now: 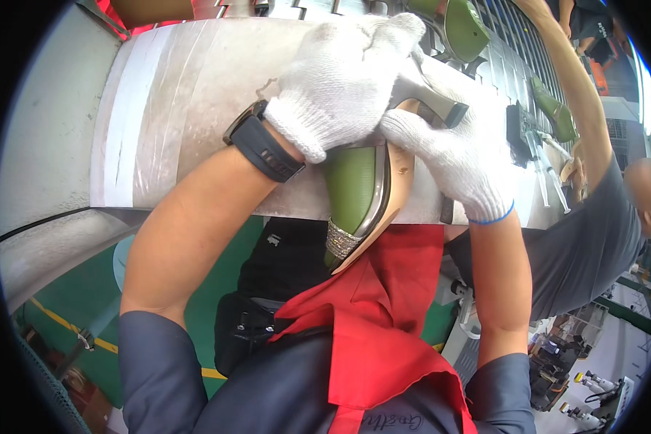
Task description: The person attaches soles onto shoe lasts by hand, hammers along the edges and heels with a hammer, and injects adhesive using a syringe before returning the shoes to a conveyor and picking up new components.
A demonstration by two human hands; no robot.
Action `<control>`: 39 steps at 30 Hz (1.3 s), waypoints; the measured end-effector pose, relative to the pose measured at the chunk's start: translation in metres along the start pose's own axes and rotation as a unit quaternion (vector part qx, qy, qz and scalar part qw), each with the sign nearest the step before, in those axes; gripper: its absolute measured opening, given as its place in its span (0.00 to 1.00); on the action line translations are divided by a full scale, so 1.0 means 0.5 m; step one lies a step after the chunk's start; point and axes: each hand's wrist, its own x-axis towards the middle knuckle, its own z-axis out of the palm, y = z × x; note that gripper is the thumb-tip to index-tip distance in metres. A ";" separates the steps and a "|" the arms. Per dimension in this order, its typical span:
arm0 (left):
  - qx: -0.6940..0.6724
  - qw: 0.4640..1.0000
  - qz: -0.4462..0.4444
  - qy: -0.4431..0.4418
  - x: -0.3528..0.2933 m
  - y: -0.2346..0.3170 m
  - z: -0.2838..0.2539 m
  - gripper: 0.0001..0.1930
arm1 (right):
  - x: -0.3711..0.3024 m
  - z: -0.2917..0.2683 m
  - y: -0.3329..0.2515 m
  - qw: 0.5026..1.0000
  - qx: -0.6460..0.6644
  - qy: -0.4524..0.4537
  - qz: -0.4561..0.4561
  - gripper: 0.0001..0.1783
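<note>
A green high-heeled shoe (351,184) lies tilted at the near edge of the work surface. Its toe points toward me, with a glittering band across it and the tan sole turned to the right. My left hand (340,83), in a white knit glove, is closed over the back of the shoe by the heel. My right hand (459,159), gloved the same way, grips it from the other side, thumb against the sole just below the heel (437,108). Most fingertips are hidden behind the shoe or bunched together.
The pale work surface (195,101) has a curved near edge. Beyond it, another green shoe (464,32) is by the metal rollers (517,47). A further green shoe (553,110) and white slender tools (546,170) lie right. A co-worker (571,239) reaches across there.
</note>
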 end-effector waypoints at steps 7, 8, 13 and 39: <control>0.200 0.966 0.161 -0.040 0.023 -0.077 -0.029 0.18 | -0.018 0.017 -0.007 0.984 0.167 0.003 0.067 0.31; 0.010 0.996 0.022 -0.082 0.024 -0.054 -0.024 0.20 | -0.024 0.020 0.007 0.977 0.190 0.009 0.095 0.30; 0.185 0.972 -0.025 -0.142 0.005 0.012 -0.054 0.27 | -0.052 0.027 0.052 0.968 0.187 -0.018 0.168 0.30; 0.295 0.946 0.129 -0.041 -0.269 0.045 -0.094 0.40 | -0.059 0.002 -0.037 0.954 -0.132 -0.083 -0.258 0.40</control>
